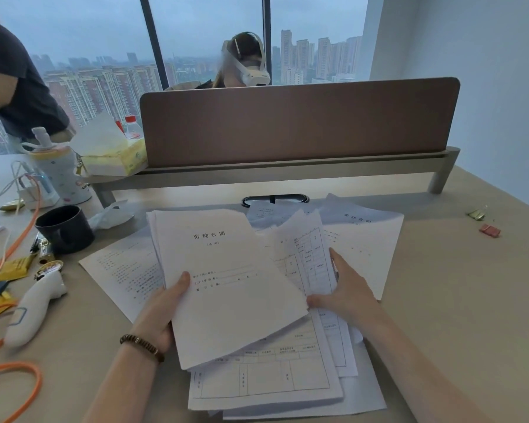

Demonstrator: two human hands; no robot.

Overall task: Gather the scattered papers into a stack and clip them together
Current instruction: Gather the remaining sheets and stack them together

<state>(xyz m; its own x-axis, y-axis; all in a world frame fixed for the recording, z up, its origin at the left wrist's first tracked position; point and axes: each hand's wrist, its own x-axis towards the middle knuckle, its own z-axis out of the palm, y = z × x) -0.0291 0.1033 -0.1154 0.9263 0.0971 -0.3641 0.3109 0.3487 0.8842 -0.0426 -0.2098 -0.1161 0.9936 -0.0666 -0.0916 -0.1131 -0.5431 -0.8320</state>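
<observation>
I hold a bundle of white printed papers (226, 282) lifted off the beige desk (440, 285). My left hand (162, 309) grips its lower left edge with the thumb on top. My right hand (345, 288) pinches the right edge, fingers spread over form sheets (312, 257) tucked behind. More sheets lie flat: one at the left (122, 270), one at the upper right (367, 233), and several under the bundle near me (272, 383). A pink binder clip (489, 230) lies at the far right, with a gold one (476, 214) just beyond it.
A dark mug (64, 228), a white handheld controller (32, 309), orange cables (19, 374), snack packets and a bottle (58, 169) crowd the left side. A brown partition (297, 120) stands at the back; a person wearing a headset sits behind it, and another person stands at the far left.
</observation>
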